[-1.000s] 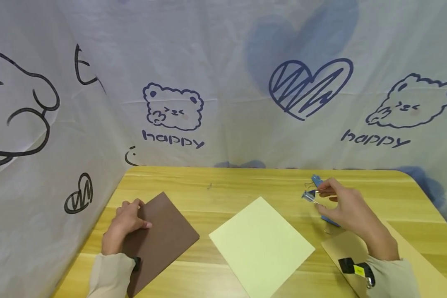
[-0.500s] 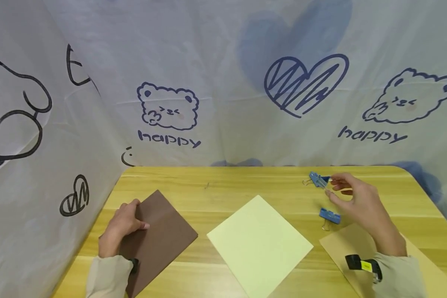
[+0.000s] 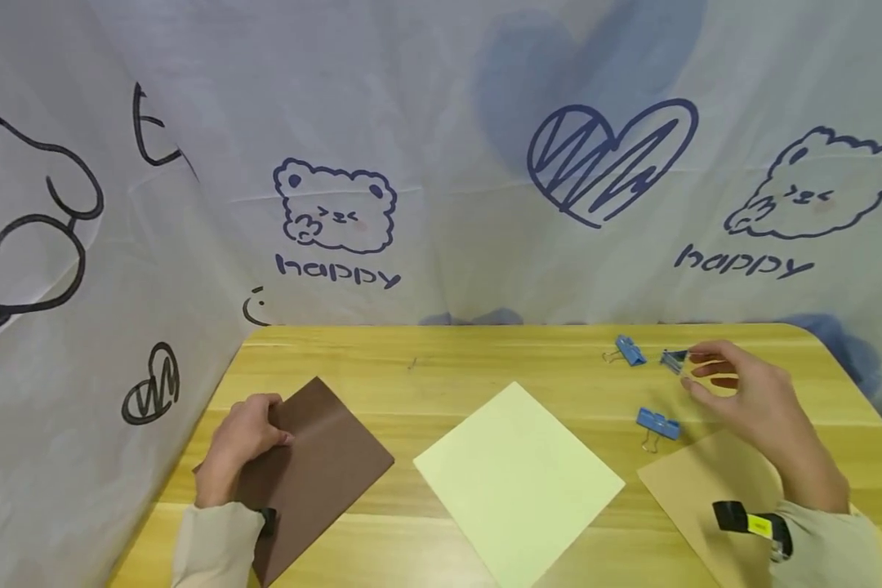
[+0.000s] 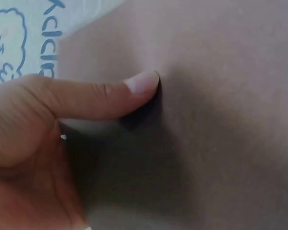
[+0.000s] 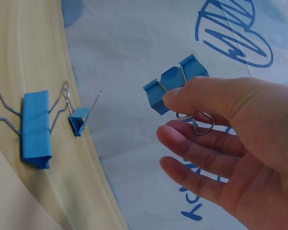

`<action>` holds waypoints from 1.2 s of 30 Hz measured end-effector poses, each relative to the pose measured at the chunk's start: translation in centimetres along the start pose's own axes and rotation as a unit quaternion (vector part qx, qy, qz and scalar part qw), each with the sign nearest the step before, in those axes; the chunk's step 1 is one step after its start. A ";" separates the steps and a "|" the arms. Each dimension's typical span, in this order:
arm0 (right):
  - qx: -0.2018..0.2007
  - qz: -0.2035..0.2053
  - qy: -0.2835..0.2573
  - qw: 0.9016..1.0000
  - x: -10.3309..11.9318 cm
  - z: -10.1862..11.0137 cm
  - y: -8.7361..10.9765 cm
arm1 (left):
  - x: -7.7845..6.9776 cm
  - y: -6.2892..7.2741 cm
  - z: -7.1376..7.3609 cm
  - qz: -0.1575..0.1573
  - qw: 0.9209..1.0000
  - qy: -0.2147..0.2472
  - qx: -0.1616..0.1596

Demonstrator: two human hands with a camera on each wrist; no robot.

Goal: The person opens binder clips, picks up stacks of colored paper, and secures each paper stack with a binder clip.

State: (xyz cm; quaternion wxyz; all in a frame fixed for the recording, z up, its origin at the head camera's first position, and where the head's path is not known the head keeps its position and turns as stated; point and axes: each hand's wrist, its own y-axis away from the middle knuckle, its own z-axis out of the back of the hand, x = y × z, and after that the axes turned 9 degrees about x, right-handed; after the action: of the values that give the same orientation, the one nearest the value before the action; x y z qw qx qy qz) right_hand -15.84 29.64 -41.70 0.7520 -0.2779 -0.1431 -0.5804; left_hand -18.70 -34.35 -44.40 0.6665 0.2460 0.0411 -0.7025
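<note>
In the head view, my left hand (image 3: 238, 441) holds a brown square sheet (image 3: 323, 465) by its left edge. The thumb lies on top of the sheet in the left wrist view, and the other fingers are hidden by it. My right hand (image 3: 757, 400) pinches a blue binder clip (image 5: 175, 81) by its wire handles between thumb and forefinger, above the back right of the table. Two more blue binder clips lie on the tabletop: one close to the back edge (image 3: 630, 350), the other nearer (image 3: 658, 424), left of the right hand.
A pale yellow square sheet (image 3: 518, 482) lies in the middle of the wooden table (image 3: 441, 359). Under the right forearm lies a tan sheet (image 3: 698, 482), partly covered by the sleeve. Printed white cloth (image 3: 456, 245) hangs behind and to the left.
My right hand has carried its binder clip rightward, away from the two lying clips, which now show fully. The left hand stays on the brown sheet.
</note>
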 end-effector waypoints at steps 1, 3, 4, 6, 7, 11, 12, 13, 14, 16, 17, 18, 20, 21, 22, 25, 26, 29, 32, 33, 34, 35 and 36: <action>-0.001 -0.002 0.001 1.000 -0.1 0.1 0.1 | 0.1 0.1 0.0 -0.012 1.000 0.006 -0.001; -0.002 -0.003 0.005 1.000 -0.1 0.1 0.2 | 0.4 0.3 0.1 -0.036 0.999 0.023 -0.004; -0.001 -0.004 0.006 1.000 -0.1 0.0 0.3 | 0.5 0.4 0.1 -0.048 0.998 0.031 -0.006; 0.000 -0.008 0.006 1.000 -0.1 0.0 0.4 | 0.7 0.5 0.2 -0.066 0.997 0.043 -0.014; 0.000 -0.011 0.006 1.000 -0.1 0.0 0.4 | 0.7 0.5 0.3 -0.073 0.996 0.048 -0.018; 0.000 -0.021 0.004 1.000 -0.1 0.1 0.5 | 0.6 0.3 0.5 -0.091 0.993 0.062 -0.040; 0.001 -0.023 0.005 1.000 0.0 0.1 0.5 | 0.6 0.3 0.6 -0.090 0.993 0.069 -0.043; 0.002 -0.025 0.005 1.000 0.0 0.1 0.5 | 0.6 0.3 0.6 -0.089 0.992 0.077 -0.046; 0.002 -0.026 0.005 1.000 0.0 0.1 0.5 | 0.6 0.4 0.7 -0.089 0.991 0.085 -0.051; 0.003 -0.027 0.004 1.000 0.1 0.0 0.6 | 0.6 0.4 0.8 -0.083 0.989 0.108 -0.052; 0.003 -0.028 0.004 1.000 0.1 0.0 0.6 | 0.6 0.5 0.8 -0.083 0.987 0.123 -0.054; 0.003 -0.028 0.005 1.000 0.1 0.0 0.6 | 0.6 0.5 0.8 -0.083 0.985 0.138 -0.057; 0.003 -0.026 0.001 1.000 0.1 0.0 0.5 | 0.5 0.5 1.0 -0.087 0.980 0.167 -0.067; 0.004 -0.026 -0.001 1.000 0.1 0.0 0.5 | 0.4 0.5 1.0 -0.087 0.977 0.184 -0.071; 0.004 -0.027 -0.003 1.000 0.1 0.0 0.5 | 0.3 0.6 1.0 -0.087 0.973 0.201 -0.074; 0.012 -0.035 -0.014 0.999 0.2 0.0 0.5 | -0.1 0.7 1.2 -0.084 0.963 0.245 -0.079; 0.016 -0.040 -0.017 0.999 0.2 0.0 0.5 | -0.2 0.7 1.3 -0.081 0.960 0.254 -0.081; 0.025 -0.049 -0.026 0.998 0.4 0.1 0.4 | -0.6 0.9 1.6 -0.076 0.948 0.293 -0.095; 0.030 -0.048 -0.029 0.998 0.5 0.2 0.3 | -0.9 0.9 1.8 -0.072 0.926 0.349 -0.122; 0.031 -0.045 -0.030 0.998 0.5 0.2 0.3 | -1.0 0.9 1.8 -0.073 0.914 0.375 -0.132; 0.032 -0.041 -0.032 0.998 0.5 0.2 0.2 | -1.1 0.9 1.8 -0.074 0.901 0.403 -0.140; 0.032 -0.039 -0.033 0.998 0.6 0.1 0.2 | -1.2 0.9 1.8 -0.076 0.889 0.429 -0.144; 0.031 -0.036 -0.033 0.998 0.6 0.1 0.1 | -1.4 0.9 1.8 -0.077 0.877 0.450 -0.148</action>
State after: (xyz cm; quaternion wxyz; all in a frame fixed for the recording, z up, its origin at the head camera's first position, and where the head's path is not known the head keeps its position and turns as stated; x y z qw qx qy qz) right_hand -15.53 29.18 -41.32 0.7336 -0.2683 -0.1958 -0.5929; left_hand -18.34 -33.88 -42.05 0.5488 0.4303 0.4589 -0.5506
